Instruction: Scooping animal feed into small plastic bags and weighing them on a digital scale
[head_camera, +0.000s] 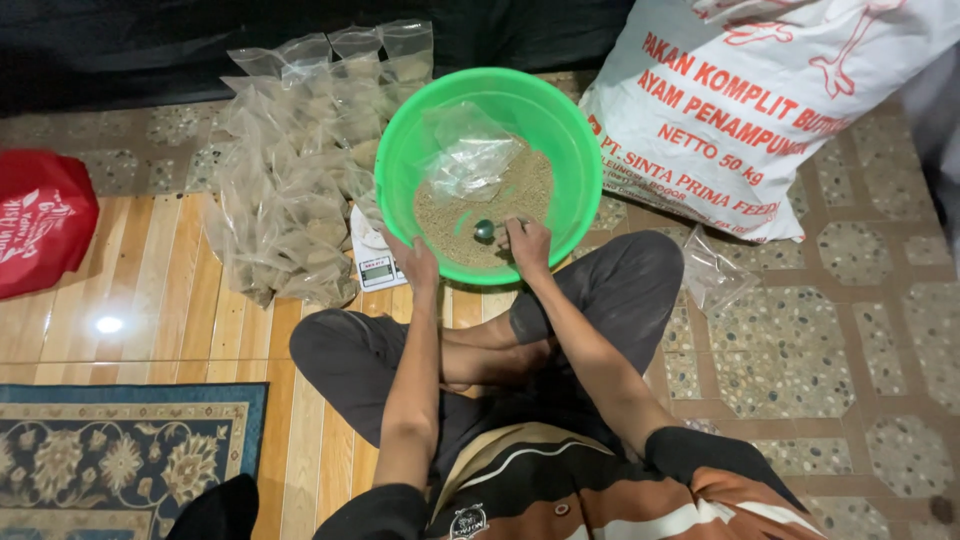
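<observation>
While the big white woven feed sack (760, 110) stands beside it, the heap of filled clear plastic bags (290, 190) suggests much is already packed. Brown granular feed remains in the round green plastic basin (560, 120). Left hand (418, 265) grips its rim; right hand (528, 243) clasps a small metal spoon (485, 230).

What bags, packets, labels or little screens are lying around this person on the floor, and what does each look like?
Large sack: upper right, white woven plastic, red lettering and drawing.
Pile of small clear bags: left of the green basin, filled with tan grain.
Loose clear bag: crumpled, inside the basin.
Empty clear bag: on tiles, right of the knee.
Digital scale: white, small grey screen, by the left hand.
Red bag: far left, white print.
</observation>
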